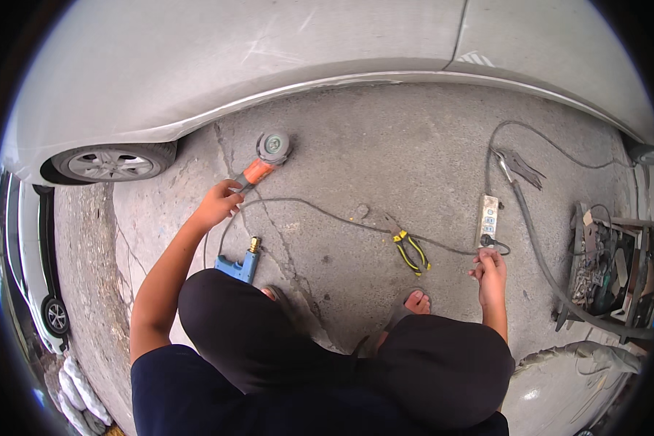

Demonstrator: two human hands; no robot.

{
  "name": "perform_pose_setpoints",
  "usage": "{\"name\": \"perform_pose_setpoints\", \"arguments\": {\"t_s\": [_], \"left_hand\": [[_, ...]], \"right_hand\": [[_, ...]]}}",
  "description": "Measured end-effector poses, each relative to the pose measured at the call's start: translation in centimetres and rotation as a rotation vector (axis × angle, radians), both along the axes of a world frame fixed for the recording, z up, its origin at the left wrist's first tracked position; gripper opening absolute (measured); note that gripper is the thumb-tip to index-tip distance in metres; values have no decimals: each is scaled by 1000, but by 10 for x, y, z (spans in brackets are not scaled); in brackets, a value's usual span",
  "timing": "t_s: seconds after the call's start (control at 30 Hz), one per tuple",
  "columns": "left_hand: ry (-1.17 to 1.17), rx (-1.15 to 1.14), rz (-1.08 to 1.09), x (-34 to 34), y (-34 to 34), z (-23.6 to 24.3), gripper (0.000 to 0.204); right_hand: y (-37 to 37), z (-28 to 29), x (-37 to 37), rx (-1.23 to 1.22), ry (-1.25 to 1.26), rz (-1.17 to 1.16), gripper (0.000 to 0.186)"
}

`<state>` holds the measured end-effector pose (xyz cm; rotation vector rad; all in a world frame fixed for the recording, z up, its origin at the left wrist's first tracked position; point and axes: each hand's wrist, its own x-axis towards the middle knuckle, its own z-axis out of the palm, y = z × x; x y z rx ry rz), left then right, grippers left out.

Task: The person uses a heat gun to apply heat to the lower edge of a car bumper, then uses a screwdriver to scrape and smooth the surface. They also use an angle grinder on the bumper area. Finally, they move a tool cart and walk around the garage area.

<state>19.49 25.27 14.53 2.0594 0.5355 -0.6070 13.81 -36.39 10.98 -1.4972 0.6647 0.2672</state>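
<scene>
My left hand (221,203) is closed round the dark rear end of an orange and black angle grinder (257,171), whose round disc end points away from me on the concrete. On the right, my right hand (490,272) has its fingers curled together at the near end of a white power strip (490,212); its fingertips partly cover that end. Just beyond them a black plug (487,240) sits in the strip. The grinder's dark cord (320,207) runs across the floor toward the strip. Between my hands lie pliers (412,252) with yellow and black handles, jaws slightly apart.
A blue gun-shaped tool (237,267) with a brass fitting lies by my left knee. A silver car (305,51) spans the far side. A welding clamp (505,168) on a thick cable (536,251) lies right, near a cluttered tool rack (610,265). A crack runs through the concrete (327,305).
</scene>
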Motion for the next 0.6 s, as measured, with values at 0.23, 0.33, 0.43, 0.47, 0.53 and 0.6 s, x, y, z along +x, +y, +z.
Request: {"name": "perform_pose_setpoints", "arguments": {"t_s": [0.23, 0.33, 0.43, 0.47, 0.53, 0.6], "left_hand": [[-253, 490, 516, -278, 126, -93, 31], [-233, 597, 429, -359, 113, -104, 36], [-190, 562, 280, -397, 96, -107, 46], [-219, 571, 229, -400, 90, -111, 47], [-250, 556, 140, -394, 79, -117, 55], [-233, 530, 56, -381, 74, -120, 58]], "right_hand": [[110, 4, 44, -158, 3, 469, 20], [130, 2, 58, -264, 41, 596, 19], [157, -8, 76, -428, 32, 787, 18], [164, -13, 80, -521, 6, 827, 17], [183, -26, 84, -664, -80, 992, 18], [203, -24, 87, -799, -150, 1144, 20]]}}
